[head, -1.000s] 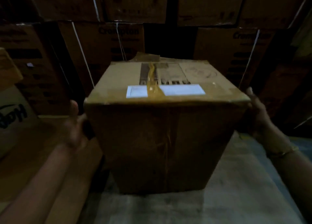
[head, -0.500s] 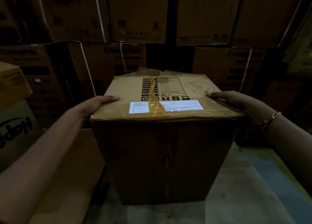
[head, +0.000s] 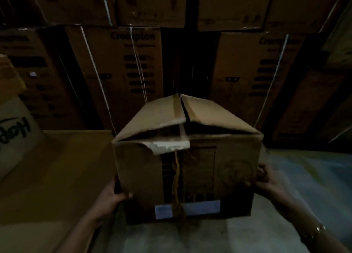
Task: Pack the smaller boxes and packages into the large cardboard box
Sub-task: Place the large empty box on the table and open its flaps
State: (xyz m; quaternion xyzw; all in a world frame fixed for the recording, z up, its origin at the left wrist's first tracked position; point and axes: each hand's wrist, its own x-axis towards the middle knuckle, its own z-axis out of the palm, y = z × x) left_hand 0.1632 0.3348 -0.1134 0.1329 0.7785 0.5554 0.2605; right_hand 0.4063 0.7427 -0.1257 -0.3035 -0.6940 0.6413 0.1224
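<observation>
Fingers (head: 262,173) of both hands are wrapped round the large brown cardboard box (head: 200,169): left hand (head: 109,200), right hand (head: 267,182). Contents beneath its loose flaps (head: 192,112) are lost in shadow.

Dim, blurred view of the large brown cardboard box (head: 187,169)

Its inside stays hidden under two half-raised flaps; the pale label (head: 187,209) near its lower edge is unreadable; fingers behind its sides unseen.

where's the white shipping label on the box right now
In the head view, the white label sits low on the large cardboard box's near face, between the left hand and right hand.
</observation>
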